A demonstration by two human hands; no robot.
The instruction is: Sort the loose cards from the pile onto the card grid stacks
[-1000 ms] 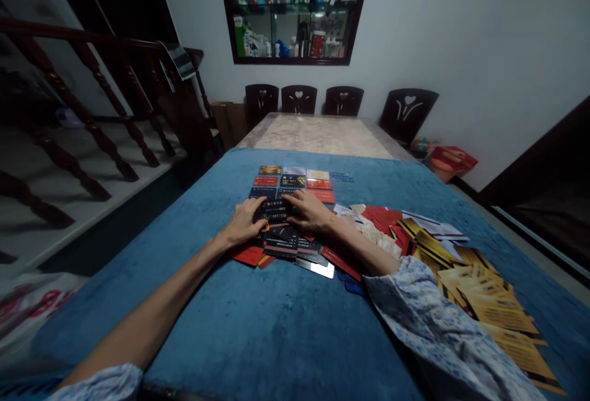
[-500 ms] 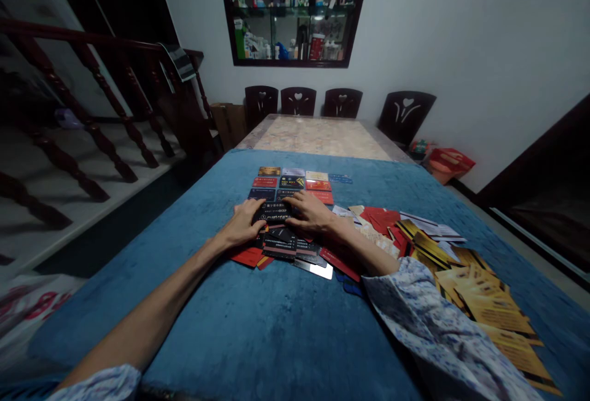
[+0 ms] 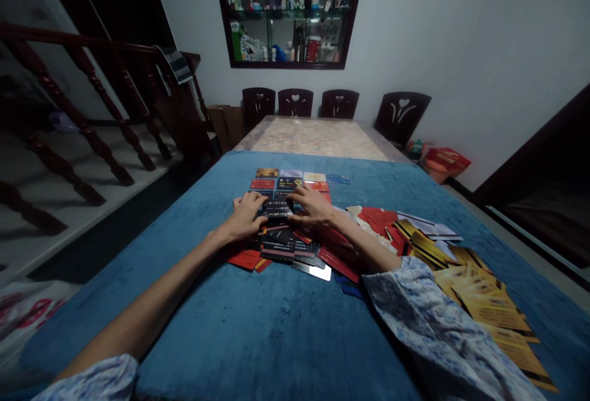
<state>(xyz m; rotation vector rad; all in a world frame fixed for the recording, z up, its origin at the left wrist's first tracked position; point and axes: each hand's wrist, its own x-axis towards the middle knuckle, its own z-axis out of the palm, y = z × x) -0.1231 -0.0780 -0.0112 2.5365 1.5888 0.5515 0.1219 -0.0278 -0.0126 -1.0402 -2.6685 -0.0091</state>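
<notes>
A black card [image 3: 277, 207] with white print is held at its left and right edges, between my two hands. My left hand [image 3: 244, 216] grips the left edge with thumb and fingers. On the right edge, the thumb and fingers of my right hand [image 3: 313, 207] are closed. Whether one card or a thin stack is held, I cannot tell. Just beyond lie rows of cards, among them a red card [image 3: 262, 184] and a blue card [image 3: 338, 179]; my hands hide some of them. Closer to me is a loose pile of black cards [image 3: 279, 246], with a red card [image 3: 340, 261] beside it.
A blue cloth [image 3: 221, 321] covers the near part of the table. Gold cards [image 3: 493, 302] and red cards [image 3: 378, 219] are spread on the right. Dark chairs [image 3: 295, 103] stand at the far end. A wooden railing [image 3: 106, 44] runs along the left.
The view has shifted slightly left. My left hand has come a little closer to my right hand, and the black card is still between them. More orange-red shows under my right hand.
</notes>
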